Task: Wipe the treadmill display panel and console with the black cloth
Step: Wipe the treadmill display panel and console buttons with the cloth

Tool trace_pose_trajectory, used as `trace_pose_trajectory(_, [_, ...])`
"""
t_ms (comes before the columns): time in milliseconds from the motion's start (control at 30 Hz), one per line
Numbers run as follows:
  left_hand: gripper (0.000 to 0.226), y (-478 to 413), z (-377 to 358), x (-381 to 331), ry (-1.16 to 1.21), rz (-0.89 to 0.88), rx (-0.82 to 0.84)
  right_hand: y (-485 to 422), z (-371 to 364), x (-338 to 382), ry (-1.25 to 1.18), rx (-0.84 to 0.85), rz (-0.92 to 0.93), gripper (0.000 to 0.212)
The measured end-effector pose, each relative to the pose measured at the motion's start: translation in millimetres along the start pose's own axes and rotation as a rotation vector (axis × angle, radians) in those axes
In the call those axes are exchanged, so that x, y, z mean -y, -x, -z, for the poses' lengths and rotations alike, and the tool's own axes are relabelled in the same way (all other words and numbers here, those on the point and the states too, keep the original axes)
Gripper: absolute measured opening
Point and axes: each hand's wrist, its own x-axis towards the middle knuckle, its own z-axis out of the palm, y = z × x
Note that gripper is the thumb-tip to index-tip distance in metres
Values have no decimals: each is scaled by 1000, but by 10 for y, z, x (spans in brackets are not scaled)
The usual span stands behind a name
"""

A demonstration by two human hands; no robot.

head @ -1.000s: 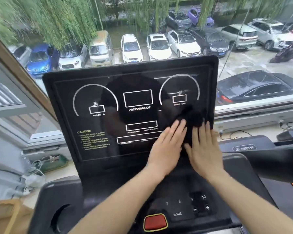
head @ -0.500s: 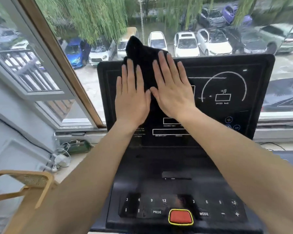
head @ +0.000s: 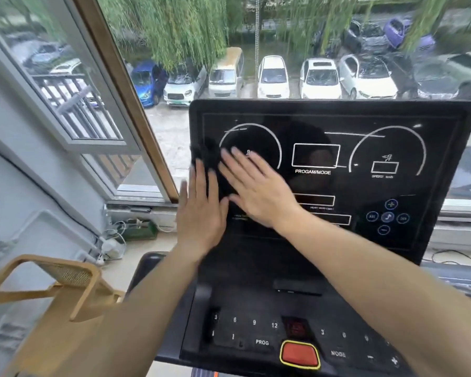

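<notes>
1. The black cloth (head: 206, 156) lies against the left edge of the upright display panel (head: 337, 159), mostly hidden under both hands.
2. The left hand (head: 200, 213) lies flat on the cloth at the panel's left border, its fingers (head: 199, 175) extended and close together, gripping nothing.
3. The right hand (head: 256, 191) presses flat just beside it, fingers slightly spread over the left dial marking; both are motion-blurred.
4. Below, the console (head: 256, 300) carries numbered keys and a red stop button (head: 299, 354).
5. Behind the panel, a window (head: 98, 91) overlooks parked cars (head: 272, 77) and willow branches; a tan chair (head: 57, 289) stands at lower left.
</notes>
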Motion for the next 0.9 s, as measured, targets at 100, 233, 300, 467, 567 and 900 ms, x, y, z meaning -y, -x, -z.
trace_pose_trajectory(100, [69, -668, 372, -137, 46, 37, -96, -331, 243, -446, -44, -36, -165, 71])
trace_pose_trajectory(233, [70, -792, 408, -600, 65, -48, -115, 113, 187, -807, -66, -6, -251, 72])
trace_pose_trajectory(300, [70, -720, 341, -923, 69, -89, -111, 424, 77, -967, -82, 4, -291, 72])
trace_pose_trajectory(467, [71, -816, 368, -2022, 93, -236, -140, 1180, -14, -1667, -77, 69, -543, 73])
trace_pose_trajectory(567, [71, -886, 392, -2599, 81, -340, -143, 1608, -50, -1985, -88, 171, -708, 73])
trace_pose_trajectory(900, [70, -575, 256, -1716, -4, -422, -68, 1344, -110, -1043, -177, 126, -739, 79])
